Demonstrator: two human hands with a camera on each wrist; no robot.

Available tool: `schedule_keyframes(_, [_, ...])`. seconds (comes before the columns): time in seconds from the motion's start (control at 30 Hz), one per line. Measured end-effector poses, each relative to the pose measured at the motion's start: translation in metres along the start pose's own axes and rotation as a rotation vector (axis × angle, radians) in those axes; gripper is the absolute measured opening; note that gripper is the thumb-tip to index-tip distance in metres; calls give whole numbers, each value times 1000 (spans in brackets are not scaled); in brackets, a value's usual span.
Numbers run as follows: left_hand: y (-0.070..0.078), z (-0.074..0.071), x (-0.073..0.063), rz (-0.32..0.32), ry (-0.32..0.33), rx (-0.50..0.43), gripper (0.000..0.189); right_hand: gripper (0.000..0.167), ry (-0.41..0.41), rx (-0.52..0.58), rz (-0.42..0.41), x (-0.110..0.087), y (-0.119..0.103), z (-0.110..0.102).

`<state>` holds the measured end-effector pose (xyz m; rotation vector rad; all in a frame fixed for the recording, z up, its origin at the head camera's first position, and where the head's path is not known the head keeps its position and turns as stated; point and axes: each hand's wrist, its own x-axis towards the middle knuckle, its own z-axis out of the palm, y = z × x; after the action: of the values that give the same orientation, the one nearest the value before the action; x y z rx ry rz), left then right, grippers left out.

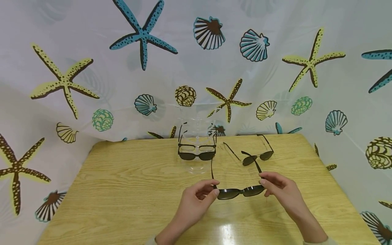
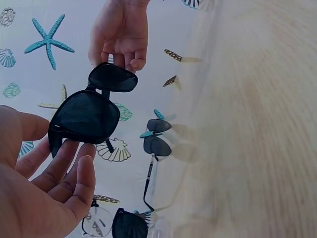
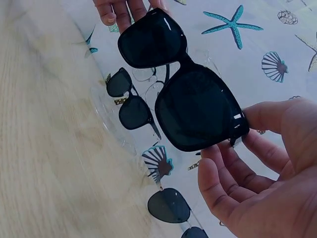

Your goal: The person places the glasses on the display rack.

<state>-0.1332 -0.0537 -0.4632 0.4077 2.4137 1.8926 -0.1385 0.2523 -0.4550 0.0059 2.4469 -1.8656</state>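
A pair of black sunglasses (image 1: 229,194) is held above the front of the table, lenses toward me and temples spread away. My left hand (image 1: 198,200) pinches its left hinge corner between thumb and fingers. At the opposite corner, my right hand (image 1: 283,192) pinches the frame near the hinge. Both dark lenses show large in the right wrist view, where the sunglasses (image 3: 195,109) hang between the two hands. In the left wrist view the left hand's thumb and fingers grip one end of the sunglasses (image 2: 84,116).
A clear stand (image 1: 196,169) at the back holds black-framed sunglasses (image 1: 187,156) below clear-lens eyeglasses (image 1: 187,147). Thin-framed sunglasses (image 1: 265,156) lie to its right with temples unfolded. Behind the wooden table (image 1: 128,183) hangs a curtain (image 1: 171,68) printed with starfish and shells.
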Motion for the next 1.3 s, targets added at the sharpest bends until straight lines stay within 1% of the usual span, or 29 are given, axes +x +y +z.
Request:
schedule_keyframes(0.2, [8, -11, 2, 21, 41, 4, 24, 38, -3, -8, -65, 5, -12, 7])
schedule_keyframes(0.37, [14, -21, 3, 68, 82, 11, 25, 36, -21, 25, -118, 10, -22, 13])
schedule_keyframes(0.53, [17, -31, 4, 115, 101, 19, 26, 34, -48, 51, -141, 14, -30, 18])
schedule_keyframes(0.77, [21, -42, 3, 151, 133, 36, 26, 35, -74, 56, -170, 18, -41, 25])
schedule_keyframes(1.1, [24, -57, 4, 166, 180, 30, 25, 36, -78, 76, -192, 27, -55, 39])
schedule_keyframes(1.3, [24, -66, 7, 199, 206, 40, 25, 35, -80, 78, -195, 33, -61, 47])
